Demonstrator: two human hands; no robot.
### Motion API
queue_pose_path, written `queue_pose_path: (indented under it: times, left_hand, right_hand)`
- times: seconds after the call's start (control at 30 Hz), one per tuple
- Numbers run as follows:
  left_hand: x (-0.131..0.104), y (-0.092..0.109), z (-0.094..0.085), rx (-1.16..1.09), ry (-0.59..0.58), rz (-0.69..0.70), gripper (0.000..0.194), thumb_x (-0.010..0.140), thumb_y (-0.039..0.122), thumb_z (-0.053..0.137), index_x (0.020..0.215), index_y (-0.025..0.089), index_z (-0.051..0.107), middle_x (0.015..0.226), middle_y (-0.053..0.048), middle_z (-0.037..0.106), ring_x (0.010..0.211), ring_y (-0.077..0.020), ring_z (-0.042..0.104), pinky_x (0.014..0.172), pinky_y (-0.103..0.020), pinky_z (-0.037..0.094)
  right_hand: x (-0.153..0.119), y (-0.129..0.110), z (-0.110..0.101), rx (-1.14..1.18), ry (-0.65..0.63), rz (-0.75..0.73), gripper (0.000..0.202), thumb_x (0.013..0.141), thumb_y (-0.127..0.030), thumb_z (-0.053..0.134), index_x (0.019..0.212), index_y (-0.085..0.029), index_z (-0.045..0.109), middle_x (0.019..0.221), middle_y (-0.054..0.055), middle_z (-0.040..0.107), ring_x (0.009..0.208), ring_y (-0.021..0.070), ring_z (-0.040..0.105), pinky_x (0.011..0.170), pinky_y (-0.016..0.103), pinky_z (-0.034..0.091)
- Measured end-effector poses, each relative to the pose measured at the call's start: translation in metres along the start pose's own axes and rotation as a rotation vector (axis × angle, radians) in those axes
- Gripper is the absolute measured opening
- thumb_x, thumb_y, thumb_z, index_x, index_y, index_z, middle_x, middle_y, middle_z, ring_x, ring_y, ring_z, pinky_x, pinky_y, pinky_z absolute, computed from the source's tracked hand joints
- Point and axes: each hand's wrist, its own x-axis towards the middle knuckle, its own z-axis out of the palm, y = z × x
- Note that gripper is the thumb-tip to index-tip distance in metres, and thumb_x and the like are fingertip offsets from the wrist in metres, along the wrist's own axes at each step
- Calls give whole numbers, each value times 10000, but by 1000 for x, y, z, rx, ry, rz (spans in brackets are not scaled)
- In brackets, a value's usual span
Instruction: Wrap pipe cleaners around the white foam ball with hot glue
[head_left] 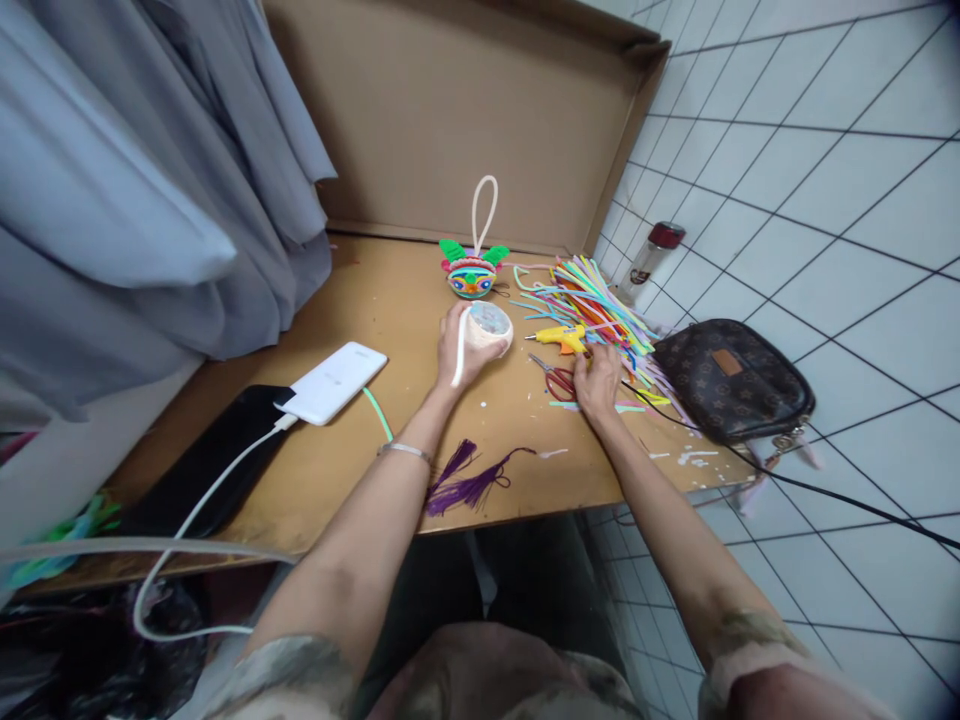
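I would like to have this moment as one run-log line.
Left hand: holds round pale piece | Right hand: at yellow glue gun | Nearby: scissors, pipe cleaners, green-eared ornament, purple tassels

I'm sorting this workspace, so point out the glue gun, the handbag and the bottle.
Glue gun (pixel 562 336): head view, on its yellow body.
Handbag (pixel 736 388): head view, on its patterned side.
Bottle (pixel 644 267): head view, on its side, below the lid.

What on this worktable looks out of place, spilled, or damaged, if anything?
Pale scraps are scattered near the table's right end, looking like uncleared litter. The colourful strips lie splayed in a loose heap, while one green strip sits apart, beside the white device. Nothing looks plainly broken.
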Motion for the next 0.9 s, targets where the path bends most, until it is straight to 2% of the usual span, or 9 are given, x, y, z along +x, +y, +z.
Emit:
queue_pose_path:
  times: [0.13,0.27,0.33,0.43,0.57,0.67,0.73,0.8,0.9]
  left_hand:
    - [1,2,-1,-38,15,-20,749,561,325,916,1214,206,570,1282,-103,602,1251,-329,607,1167,-527,478]
    - [3,5,-3,-72,49,-56,767,583,337,910,1244,200,547,1288,-102,597,1240,-306,619,1164,-500,486]
    - [4,6,-3,-63,64,-84,755,584,319,906,1239,207,549,1292,-97,596,1257,-304,609,1173,-495,477]
    - [4,9,-3,-59,76,-95,736,579,304,907,1220,219,557,1304,-93,589,1284,-304,593,1191,-486,461]
    - [3,12,-3,-67,44,-125,736,591,336,906,1224,227,546,1312,-88,597,1261,-294,611,1168,-469,481]
    - [4,12,-5,-82,39,-128,762,587,354,908,1234,215,533,1322,-98,595,1277,-294,606,1173,-461,479]
    - [5,11,-5,-85,27,-129,758,599,363,903,1239,216,526,1311,-95,603,1258,-283,619,1163,-446,488]
    - [6,9,-4,-77,9,-124,731,615,369,896,1232,228,530,1305,-83,609,1234,-269,630,1148,-431,498]
    - [5,7,-2,-75,21,-109,764,592,366,906,1242,227,531,1324,-91,595,1259,-280,612,1154,-444,494]
  right_hand:
    - [8,-5,-1,-83,-34,50,371,935,-285,442,1148,-115,695,1116,195,662,1067,317,559,964,445,437]
    - [6,-22,-13,-160,-180,19,306,931,-292,479,1077,-131,694,1064,176,686,1035,315,584,935,418,440]
    - [7,-32,-19,-222,-187,-18,329,951,-288,464,1128,-116,681,1138,199,678,1086,325,583,960,429,431]
    - [17,-45,-25,-319,-224,40,389,973,-283,462,1224,-59,657,1228,252,662,1149,353,584,988,449,424]
    - [29,-64,-32,-369,-357,104,401,1010,-307,436,1227,-64,671,1251,247,685,1181,339,615,957,405,442]
    - [18,-74,-38,-402,-481,164,406,1027,-348,405,1187,-114,695,1178,207,730,1110,322,675,863,378,474]
    - [5,-76,-42,-453,-550,113,387,997,-337,464,1198,-99,695,1203,216,726,1095,324,689,840,371,483]
    - [-6,-72,-45,-487,-594,2,365,986,-332,496,1144,-89,718,1192,232,725,1098,321,691,842,359,485]
    - [-10,-61,-45,-450,-609,-98,251,929,-207,543,1078,-143,733,1107,195,758,994,282,715,769,331,474]
